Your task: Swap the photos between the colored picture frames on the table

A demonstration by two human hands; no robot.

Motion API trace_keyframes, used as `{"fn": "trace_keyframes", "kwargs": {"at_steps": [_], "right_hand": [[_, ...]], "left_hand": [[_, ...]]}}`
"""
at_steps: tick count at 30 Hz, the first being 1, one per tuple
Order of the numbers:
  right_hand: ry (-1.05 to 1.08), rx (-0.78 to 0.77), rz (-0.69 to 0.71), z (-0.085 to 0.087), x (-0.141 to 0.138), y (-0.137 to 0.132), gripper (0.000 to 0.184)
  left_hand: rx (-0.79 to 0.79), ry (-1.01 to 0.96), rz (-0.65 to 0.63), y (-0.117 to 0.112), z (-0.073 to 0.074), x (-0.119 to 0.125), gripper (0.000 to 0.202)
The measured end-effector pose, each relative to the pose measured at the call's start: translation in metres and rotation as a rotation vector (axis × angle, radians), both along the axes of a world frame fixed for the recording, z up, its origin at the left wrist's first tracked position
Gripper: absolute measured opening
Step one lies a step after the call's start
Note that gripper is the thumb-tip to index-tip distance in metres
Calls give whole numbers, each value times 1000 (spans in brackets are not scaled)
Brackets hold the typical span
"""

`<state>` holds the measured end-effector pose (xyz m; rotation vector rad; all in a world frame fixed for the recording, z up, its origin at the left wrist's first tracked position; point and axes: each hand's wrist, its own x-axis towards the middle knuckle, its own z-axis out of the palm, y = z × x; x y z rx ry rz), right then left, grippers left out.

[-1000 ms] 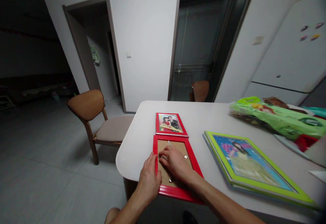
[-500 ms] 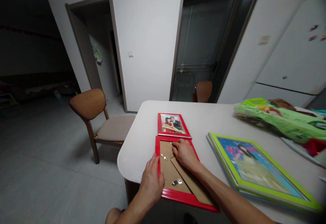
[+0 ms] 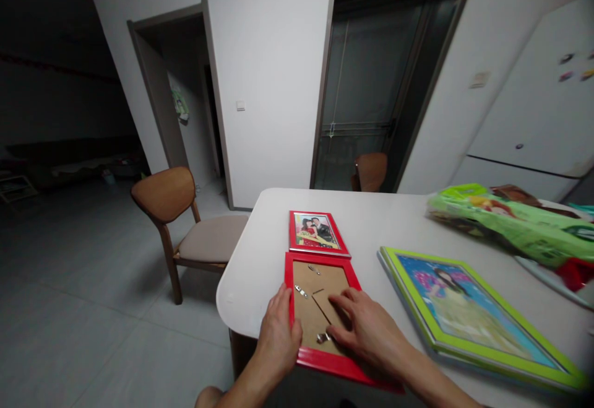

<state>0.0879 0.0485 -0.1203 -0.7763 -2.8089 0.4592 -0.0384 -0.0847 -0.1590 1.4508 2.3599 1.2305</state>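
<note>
A red picture frame [image 3: 321, 267] lies face down at the near edge of the white table [image 3: 380, 222], its brown backing board with small metal clips facing up. My left hand [image 3: 277, 334] rests flat on the frame's left edge, fingers stretched out. My right hand [image 3: 366, 327] lies on the backing board with fingers spread, its fingertips at a metal clip [image 3: 323, 337] near the lower edge. Just beyond it, a smaller red frame [image 3: 316, 231] with a photo of two people lies face up.
A large green-framed picture [image 3: 464, 309] lies to the right. A green plastic bag [image 3: 505, 216] sits at the far right. A wooden chair [image 3: 185, 222] stands left of the table, another chair [image 3: 369, 171] behind it. A refrigerator [image 3: 533, 117] is at the right.
My right hand moved from the clip at the top of the backing board down to the clip near the lower edge. My left hand stayed on the frame's left edge.
</note>
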Motion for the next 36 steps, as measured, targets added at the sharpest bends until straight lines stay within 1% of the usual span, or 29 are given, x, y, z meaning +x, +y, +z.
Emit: {"fn": "trace_keyframes", "kwargs": {"at_steps": [3,6,9,10,12,14,16,17,19,21,22,25,28,30,32,36], "right_hand": [[39,-27,-16,-5,4,-5,37],[73,-56,-42,-3,0,-4,36],[71,-55,-67,8,-1,0,33],[70,-44,-78,13,-1,0,32],[74,-25,-95,24,-2,-2,31],[86,-20,-97,34,-5,-6,30],[111,-32,-69,40,-9,-13,30],[132,-44,-47,42,-11,-16,30],[183,-84,10,44,-14,-19,32],[225,-119,44,42,-13,-15,35],[233,-124,40,39,-10,-11,36],[190,-86,-62,23,1,9,40],[97,-33,-166,4,15,28,41],[41,-6,-215,-6,21,34,42],[4,5,-251,-13,25,37,44],[-1,-11,-263,-17,24,36,48]], "left_hand": [[-15,0,-1,0,-1,0,53],[-25,-25,7,0,2,-1,53],[-25,-100,18,1,11,-1,52],[-6,-153,16,2,14,0,51],[66,-291,2,5,22,0,46],[146,-422,-5,9,28,-1,35],[188,-511,2,12,32,-4,23],[196,-544,10,12,34,-7,20],[216,-620,29,10,35,-17,22],[235,-677,56,1,36,-32,25],[242,-694,77,-6,36,-41,26],[241,-713,154,-28,33,-67,29],[199,-685,224,-45,26,-86,31],[144,-640,256,-50,21,-94,31],[67,-573,281,-50,17,-99,28],[-126,-370,333,-48,16,-104,17]]}}
